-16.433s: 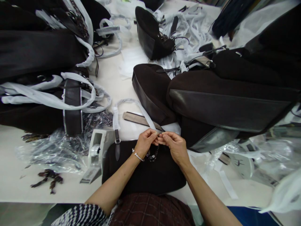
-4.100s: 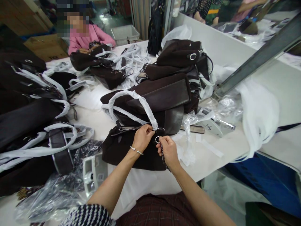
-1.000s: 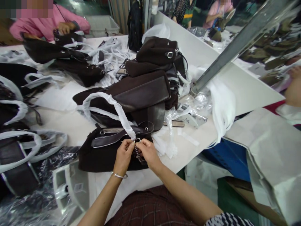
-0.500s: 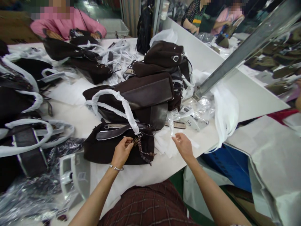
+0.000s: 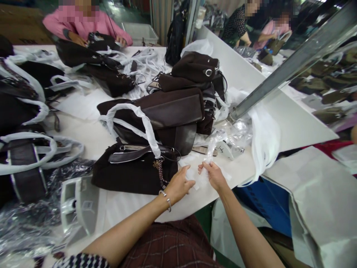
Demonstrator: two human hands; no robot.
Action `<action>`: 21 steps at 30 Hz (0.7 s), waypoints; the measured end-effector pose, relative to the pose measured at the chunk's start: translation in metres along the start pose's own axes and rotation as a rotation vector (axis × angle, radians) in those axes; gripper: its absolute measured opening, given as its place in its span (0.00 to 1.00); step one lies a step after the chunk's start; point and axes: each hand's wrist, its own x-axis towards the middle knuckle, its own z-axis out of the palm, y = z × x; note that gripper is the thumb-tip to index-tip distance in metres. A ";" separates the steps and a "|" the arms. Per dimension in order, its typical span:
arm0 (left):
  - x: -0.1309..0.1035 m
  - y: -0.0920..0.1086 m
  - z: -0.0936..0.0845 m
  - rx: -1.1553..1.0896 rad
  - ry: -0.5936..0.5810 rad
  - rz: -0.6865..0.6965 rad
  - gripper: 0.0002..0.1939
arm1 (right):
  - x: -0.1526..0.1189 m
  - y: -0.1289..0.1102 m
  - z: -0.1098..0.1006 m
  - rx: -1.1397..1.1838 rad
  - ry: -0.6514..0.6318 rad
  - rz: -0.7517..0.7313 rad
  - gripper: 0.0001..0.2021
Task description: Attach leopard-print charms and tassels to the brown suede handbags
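Note:
A dark brown bag (image 5: 131,175) with white-wrapped handles (image 5: 150,134) lies in front of me, and a braided charm (image 5: 160,172) hangs on its front. My left hand (image 5: 180,184), a bracelet at its wrist, is just right of the bag with thumb and fingers apart and nothing in it. Right of it, my right hand (image 5: 212,173) is closed on a strip of clear plastic wrap (image 5: 213,145). Thin white sheets (image 5: 195,176) lie on the table beneath and between the hands.
More brown bags (image 5: 175,108) are piled behind. Wrapped bags (image 5: 30,160), crumpled plastic (image 5: 25,223) and a tape dispenser (image 5: 80,204) lie left. A metal post (image 5: 267,82) slants at the right, beside hanging white strips (image 5: 264,141). A person in pink (image 5: 92,26) works across the table.
My left hand has let go of the charm and moved right, off the bag, with its fingers opened. The right hand has shifted slightly left and down and closed around the plastic.

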 end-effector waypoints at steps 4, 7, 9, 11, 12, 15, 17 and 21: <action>0.033 -0.006 0.029 -0.103 -0.165 -0.184 0.24 | -0.015 -0.016 0.002 0.297 -0.028 0.021 0.19; 0.037 -0.011 0.038 -0.085 -0.207 -0.294 0.11 | -0.014 -0.017 0.003 0.254 0.027 -0.034 0.19; 0.030 -0.012 0.038 -0.063 -0.226 -0.358 0.13 | -0.008 -0.010 0.002 0.131 0.115 -0.070 0.18; 0.016 -0.009 0.032 -0.039 -0.243 -0.349 0.12 | 0.002 -0.001 0.000 -0.050 0.239 -0.070 0.17; 0.007 -0.006 0.027 -0.022 -0.241 -0.319 0.12 | 0.009 0.004 -0.002 -0.132 0.296 -0.058 0.16; -0.030 0.003 0.005 -0.030 -0.283 -0.274 0.12 | 0.028 0.014 -0.010 -0.300 0.394 -0.024 0.14; -0.057 0.007 -0.015 -0.137 -0.348 -0.353 0.14 | 0.038 0.015 -0.017 -0.391 0.410 -0.024 0.12; -0.099 -0.001 -0.053 -0.484 -0.212 -0.408 0.20 | 0.038 0.000 -0.028 -0.577 0.367 -0.104 0.13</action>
